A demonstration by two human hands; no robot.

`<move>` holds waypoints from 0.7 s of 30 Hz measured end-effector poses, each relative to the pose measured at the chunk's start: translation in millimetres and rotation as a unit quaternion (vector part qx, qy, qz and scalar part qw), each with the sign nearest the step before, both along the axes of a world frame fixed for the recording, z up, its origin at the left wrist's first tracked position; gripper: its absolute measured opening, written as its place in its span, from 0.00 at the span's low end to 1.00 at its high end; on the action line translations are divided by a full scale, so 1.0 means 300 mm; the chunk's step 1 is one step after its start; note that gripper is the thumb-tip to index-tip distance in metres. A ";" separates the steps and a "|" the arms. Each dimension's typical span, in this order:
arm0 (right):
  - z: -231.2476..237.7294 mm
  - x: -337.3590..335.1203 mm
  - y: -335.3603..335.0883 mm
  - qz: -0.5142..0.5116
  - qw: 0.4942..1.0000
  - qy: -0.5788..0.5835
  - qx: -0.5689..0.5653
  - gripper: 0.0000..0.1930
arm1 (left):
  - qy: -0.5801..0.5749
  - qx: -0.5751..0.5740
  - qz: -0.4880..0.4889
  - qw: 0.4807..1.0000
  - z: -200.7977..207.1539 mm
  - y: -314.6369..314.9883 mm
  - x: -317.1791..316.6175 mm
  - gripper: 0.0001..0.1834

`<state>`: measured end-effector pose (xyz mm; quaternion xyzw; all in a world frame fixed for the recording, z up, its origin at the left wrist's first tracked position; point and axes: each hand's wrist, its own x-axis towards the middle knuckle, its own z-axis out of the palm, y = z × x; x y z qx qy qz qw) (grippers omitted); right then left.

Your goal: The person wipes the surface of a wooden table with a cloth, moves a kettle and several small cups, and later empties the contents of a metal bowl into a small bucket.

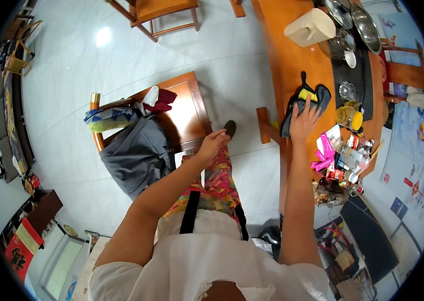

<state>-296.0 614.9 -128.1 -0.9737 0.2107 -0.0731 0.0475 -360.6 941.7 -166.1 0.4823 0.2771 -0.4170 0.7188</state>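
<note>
My right hand point(304, 122) lies on a dark cloth point(324, 95) spread on the orange-brown wooden table point(292, 65). Its fingers are stretched out and slightly apart, their tips against a yellow piece point(306, 94) on the cloth. Whether that piece is sewn on or lies loose, I cannot tell. A thin dark strip of the cloth points away from me. Over the floor in front of my body, my left hand point(212, 145) hovers with fingers loosely curled together and nothing visible in them.
Right of the cloth stand a yellow-lidded jar point(355, 119), a glass point(346, 90) and pink boxes point(326, 145) among bottles. A cream container point(310, 27) and metal bowls point(366, 27) occupy the far end. At left, a wooden chair point(192, 108) carries a grey garment point(139, 153).
</note>
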 end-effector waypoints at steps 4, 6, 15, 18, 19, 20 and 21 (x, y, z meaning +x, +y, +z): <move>-0.036 0.208 -0.094 -0.033 0.999 0.030 -0.017 0.35 | -0.040 -0.016 0.003 0.999 -0.049 -0.107 0.127 0.27; -0.029 0.261 -0.155 -0.044 0.999 0.014 -0.015 0.36 | -0.174 0.097 -0.047 0.979 0.003 -0.220 0.250 0.26; 0.054 -0.062 -0.016 0.045 0.997 0.023 0.054 0.39 | -0.596 0.237 -0.014 0.767 0.264 -0.617 0.819 0.58; 0.074 -0.161 0.052 0.045 0.995 0.032 0.085 0.39 | -0.614 0.277 -0.003 0.739 0.311 -0.701 0.947 0.64; 0.083 -0.164 0.053 0.044 0.994 0.046 0.093 0.39 | -0.617 0.276 -0.013 0.737 0.318 -0.725 0.982 0.66; 0.081 -0.145 0.045 0.044 0.994 0.045 0.091 0.39 | -0.618 0.275 -0.011 0.736 0.325 -0.744 1.019 0.66; 0.078 -0.119 0.035 0.056 0.994 0.036 0.088 0.39 | -0.651 0.289 -0.006 0.701 0.332 -0.759 1.054 0.66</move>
